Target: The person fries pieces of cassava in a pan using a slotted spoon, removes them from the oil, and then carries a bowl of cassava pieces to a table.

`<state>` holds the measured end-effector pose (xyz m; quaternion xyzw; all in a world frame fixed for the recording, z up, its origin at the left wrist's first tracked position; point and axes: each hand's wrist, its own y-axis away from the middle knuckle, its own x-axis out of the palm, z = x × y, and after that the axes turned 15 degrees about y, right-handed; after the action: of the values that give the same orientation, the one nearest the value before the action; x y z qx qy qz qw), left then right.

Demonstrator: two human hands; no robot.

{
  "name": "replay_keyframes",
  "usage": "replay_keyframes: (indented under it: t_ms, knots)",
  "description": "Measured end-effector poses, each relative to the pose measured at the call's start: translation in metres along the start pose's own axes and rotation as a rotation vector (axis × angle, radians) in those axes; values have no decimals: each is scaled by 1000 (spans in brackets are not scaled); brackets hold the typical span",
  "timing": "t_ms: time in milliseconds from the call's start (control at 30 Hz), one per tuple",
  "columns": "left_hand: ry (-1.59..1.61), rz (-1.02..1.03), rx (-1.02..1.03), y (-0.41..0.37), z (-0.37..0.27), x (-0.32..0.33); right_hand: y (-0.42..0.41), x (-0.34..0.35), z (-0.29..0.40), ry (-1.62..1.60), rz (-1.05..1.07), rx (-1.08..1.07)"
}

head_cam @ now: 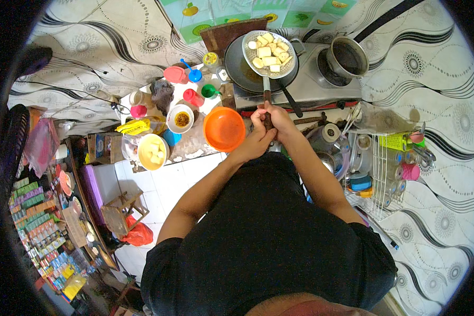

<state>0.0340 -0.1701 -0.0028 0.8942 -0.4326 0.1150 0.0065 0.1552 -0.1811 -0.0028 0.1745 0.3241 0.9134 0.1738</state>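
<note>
Both of my hands grip the wooden handle of a perforated metal skimmer (248,49). My left hand (259,136) is closed around the lower part of the handle, and my right hand (279,121) wraps it from the other side. In the skimmer's bowl lie several pale yellow fried chunks (269,53). The skimmer is over a dark wok (237,75) on the stove, with some brown oil visible beneath. A black-handled utensil (290,98) leans out over the wok's front rim.
An orange plastic bowl (224,128) sits left of my hands on a worn table (189,148). Nearby are a white bowl of brown sauce (181,119), a yellow bowl of pale chunks (153,152) and lidded containers. A saucepan (347,57) occupies the right burner; a wire dish rack (379,173) stands right.
</note>
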Motion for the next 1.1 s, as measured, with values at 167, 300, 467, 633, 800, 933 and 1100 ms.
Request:
replay_keyframes:
  t_ms: [167, 300, 467, 633, 800, 933, 1100]
  knots:
    - [134, 27, -104, -8, 2, 7, -1, -18, 11, 270, 10, -133]
    - [2, 44, -78, -2, -13, 14, -2, -31, 9, 279, 11, -128]
    - [176, 23, -359, 8, -8, 3, -4, -42, -5, 283, -15, -72]
    - [-30, -26, -398, 10, 19, -13, 0, -34, 1, 214, 9, -22]
    - [126, 49, -622, -4, -14, -8, -14, -11, -11, 113, -63, -107]
    - [147, 54, -616, 0, 1, -22, -10, 8, 3, 61, -150, -65]
    - [333, -17, -735, 0, -2, -27, -8, 17, 11, -82, -158, 31]
